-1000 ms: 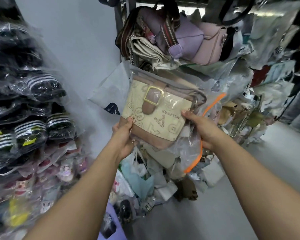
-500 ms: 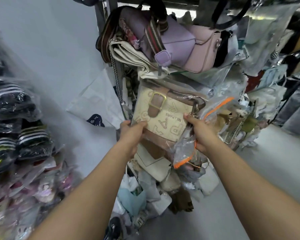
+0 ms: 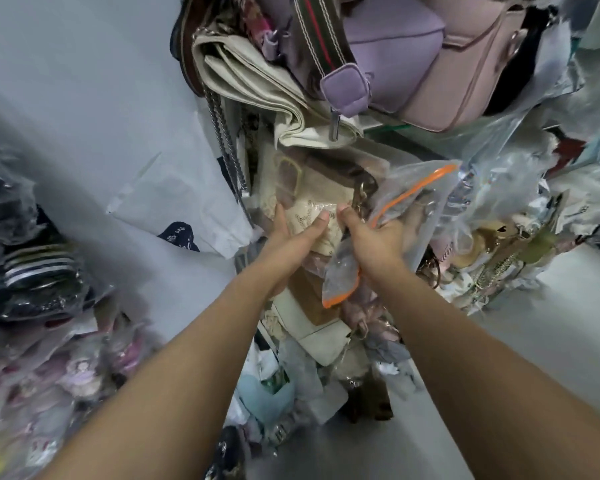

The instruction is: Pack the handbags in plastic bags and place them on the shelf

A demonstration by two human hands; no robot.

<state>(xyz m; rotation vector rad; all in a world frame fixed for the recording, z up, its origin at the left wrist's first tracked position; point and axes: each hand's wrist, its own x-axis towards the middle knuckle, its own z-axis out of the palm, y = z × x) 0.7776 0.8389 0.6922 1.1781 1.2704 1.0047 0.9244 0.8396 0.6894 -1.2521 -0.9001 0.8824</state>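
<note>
You are at the placing step. The handbag (image 3: 312, 199) is already inside its plastic bag (image 3: 426, 199), and you hold it up against the crowded shelf (image 3: 392, 128), just below the lilac bag (image 3: 392, 43).

Your left hand (image 3: 291, 237) has its grip closed on the lower edge of the handbag, thumb on the front and fingers behind. Your right hand (image 3: 374, 237) grips the side farther from the wall, below the lilac bag, pinching handbag and plastic together. The loose mouth of the plastic bag, with its orange strip, flaps free around that hand.

The gap below the lilac bag looks tight: a cream bag (image 3: 257, 81) sags just above the handbag, and a chain strap (image 3: 226, 140) hangs below and to the left of the lilac bag. The next move probably calls for a firm push inward. Tuck the loose plastic in too, so that nothing catches on the chain or drags a neighbour off.

The handbag's front carries a printed pattern with lettering, but through the plastic and the blur I cannot read it. No other label is legible.
</note>
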